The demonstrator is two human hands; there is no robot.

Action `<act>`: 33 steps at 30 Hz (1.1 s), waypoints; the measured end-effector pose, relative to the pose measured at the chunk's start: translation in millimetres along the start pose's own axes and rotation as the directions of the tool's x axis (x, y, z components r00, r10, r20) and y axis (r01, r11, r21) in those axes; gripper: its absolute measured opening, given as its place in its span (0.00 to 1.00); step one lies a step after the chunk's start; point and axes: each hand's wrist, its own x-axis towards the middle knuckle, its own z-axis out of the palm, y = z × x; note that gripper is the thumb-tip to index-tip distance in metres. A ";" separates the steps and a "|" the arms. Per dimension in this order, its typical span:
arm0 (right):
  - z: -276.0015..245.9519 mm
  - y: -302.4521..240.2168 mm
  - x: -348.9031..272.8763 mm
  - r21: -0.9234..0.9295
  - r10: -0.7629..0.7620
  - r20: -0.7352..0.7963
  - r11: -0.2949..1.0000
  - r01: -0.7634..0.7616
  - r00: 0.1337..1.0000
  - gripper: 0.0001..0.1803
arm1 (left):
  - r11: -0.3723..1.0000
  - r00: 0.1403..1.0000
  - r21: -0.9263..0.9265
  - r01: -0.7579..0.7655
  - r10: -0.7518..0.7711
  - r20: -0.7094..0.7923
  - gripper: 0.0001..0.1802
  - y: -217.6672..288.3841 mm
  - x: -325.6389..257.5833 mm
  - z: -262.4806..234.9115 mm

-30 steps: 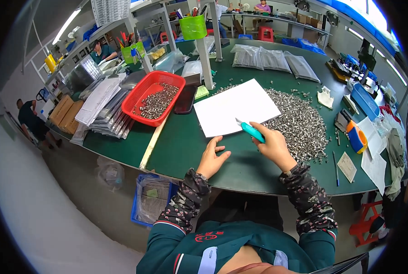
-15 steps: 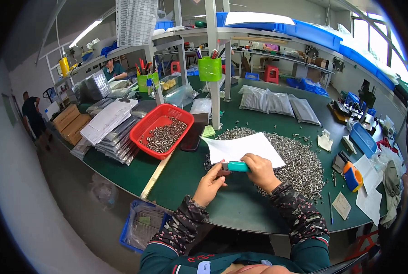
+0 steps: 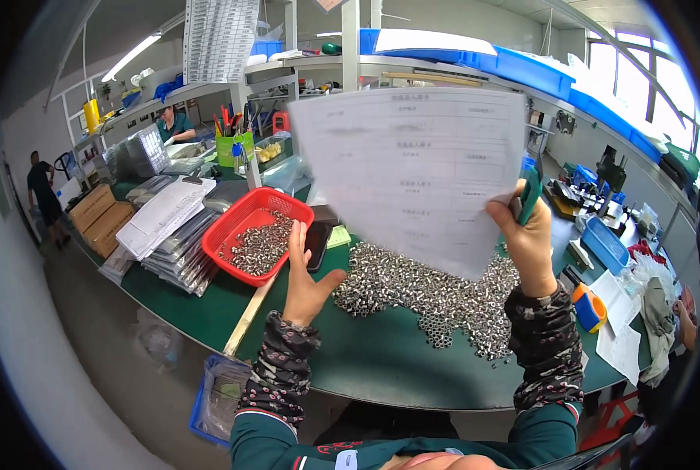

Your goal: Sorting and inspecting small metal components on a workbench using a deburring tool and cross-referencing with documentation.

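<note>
My right hand (image 3: 529,247) grips a printed white paper sheet (image 3: 413,168) by its right edge, upright above the table. A tool with a teal handle (image 3: 531,194) is in the same hand; its kind is hard to make out. My left hand (image 3: 300,283) is open, fingers stretched and thumb apart, just right of a red plastic basket (image 3: 244,276). Small shiny metal nut-like parts (image 3: 260,244) lie in the basket. Below the sheet, a wide heap of similar metal parts (image 3: 420,286) spreads over the green tabletop (image 3: 366,356), its far side hidden by the paper.
Stacked bagged packs and papers (image 3: 166,227) stand left of the basket. A dark flat object (image 3: 319,247) lies beside it. On the right are an orange-and-blue tape dispenser (image 3: 589,305), loose papers (image 3: 620,345) and a blue tray (image 3: 605,244). A metal post (image 3: 351,47) rises behind the sheet.
The sheet has gone from lying on the heap to upright in my right hand, with the teal-handled tool. My left hand has left the tool, opened and moved left toward the basket.
</note>
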 end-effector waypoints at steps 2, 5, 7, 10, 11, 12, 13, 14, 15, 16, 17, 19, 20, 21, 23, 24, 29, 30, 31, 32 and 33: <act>-0.1 4.4 4.5 -0.010 0.115 0.074 0.993 -0.114 0.991 0.07 | 0.971 0.993 -0.210 0.112 -0.101 0.065 0.49 1.4 -0.5 -2.4; 18.6 8.7 11.8 -0.029 0.109 0.223 0.994 -0.106 0.969 0.07 | 0.873 0.892 -0.229 0.430 -0.372 0.257 0.35 -6.0 -5.7 -16.4; 26.4 19.4 24.0 -0.141 0.082 0.289 0.989 -0.042 0.954 0.08 | 0.931 0.915 -0.024 0.363 -0.352 0.198 0.18 -19.4 -8.8 -19.7; 31.0 34.5 62.9 -0.080 0.231 0.180 0.972 -0.220 0.956 0.09 | 0.913 0.992 -0.393 0.108 -0.126 -0.019 0.10 -17.5 -8.2 -3.9; 32.2 44.2 85.4 -0.025 0.166 0.100 0.986 -0.164 0.981 0.11 | 0.894 0.984 -0.420 0.156 -0.178 -0.014 0.10 -16.7 -10.9 -14.6; 30.5 49.6 107.5 -0.035 0.104 0.005 0.994 -0.104 0.995 0.15 | 0.881 0.983 -0.451 0.145 -0.181 -0.037 0.11 -17.1 -11.8 -17.4; 27.8 54.0 128.0 -0.056 0.038 -0.092 0.998 -0.043 0.995 0.19 | 0.865 0.981 -0.484 0.132 -0.183 -0.059 0.12 -18.6 -12.2 -18.7; 23.4 54.9 146.4 -0.074 0.013 -0.096 0.997 -0.020 0.995 0.23 | 0.866 0.982 -0.484 0.129 -0.179 -0.060 0.12 -21.4 -14.7 -20.6; 24.0 51.5 160.3 -0.083 -0.016 -0.093 0.996 0.008 0.996 0.28 | 0.866 0.979 -0.478 0.145 -0.197 -0.059 0.12 -25.9 -18.5 -23.9; 24.0 48.8 168.4 -0.023 0.055 -0.087 0.998 -0.057 0.995 0.30 | 0.867 0.975 -0.472 0.161 -0.214 -0.059 0.13 -28.6 -20.6 -26.2; 26.3 45.3 174.7 0.037 0.129 -0.073 0.991 -0.126 0.989 0.33 | 0.871 0.975 -0.467 0.151 -0.209 -0.073 0.13 -29.4 -22.6 -26.8; 23.2 44.8 187.8 0.056 0.244 0.000 0.968 -0.243 0.970 0.34 | 0.846 0.969 -0.499 0.186 -0.243 -0.050 0.13 -30.9 -24.0 -21.7; 20.8 46.9 193.4 0.067 0.275 0.025 0.959 -0.276 0.961 0.33 | 0.834 0.964 -0.508 0.213 -0.265 -0.031 0.13 -30.6 -24.9 -20.6; 17.5 49.0 198.8 0.074 0.305 0.049 0.948 -0.308 0.951 0.33 | 0.834 0.963 -0.509 0.213 -0.266 -0.032 0.13 -30.6 -24.5 -18.0; 19.9 51.8 194.4 0.133 0.257 0.002 0.958 -0.255 0.967 0.33 | 0.801 0.952 -0.551 0.234 -0.304 -0.038 0.13 -29.7 -24.3 -16.8; 23.3 48.9 184.4 0.177 0.217 -0.051 0.963 -0.205 0.975 0.32 | 0.797 0.948 -0.553 0.244 -0.317 -0.038 0.13 -33.2 -26.0 -16.3; -10.1 8.4 88.1 0.367 0.065 -0.127 0.930 -0.014 0.990 0.26 | 0.733 0.935 -0.623 0.274 -0.355 -0.008 0.14 -28.4 -24.6 -1.9; -8.9 1.6 61.0 0.397 0.088 -0.136 0.918 -0.027 0.987 0.24 | 0.723 0.932 -0.636 0.271 -0.363 -0.016 0.15 -28.7 -25.2 -1.5; -17.7 4.5 33.9 0.389 0.127 -0.152 0.919 -0.059 0.980 0.22 | 0.706 0.931 -0.654 0.271 -0.365 -0.008 0.15 -30.0 -24.9 3.9; -22.0 1.3 5.9 0.376 0.162 -0.179 0.923 -0.085 0.970 0.22 | 0.688 0.930 -0.669 0.281 -0.368 0.013 0.15 -30.7 -24.2 9.5; -28.0 2.4 -21.6 0.392 0.209 -0.186 0.912 -0.123 0.960 0.22 | 0.675 0.930 -0.682 0.281 -0.368 0.019 0.15 -30.3 -22.6 17.7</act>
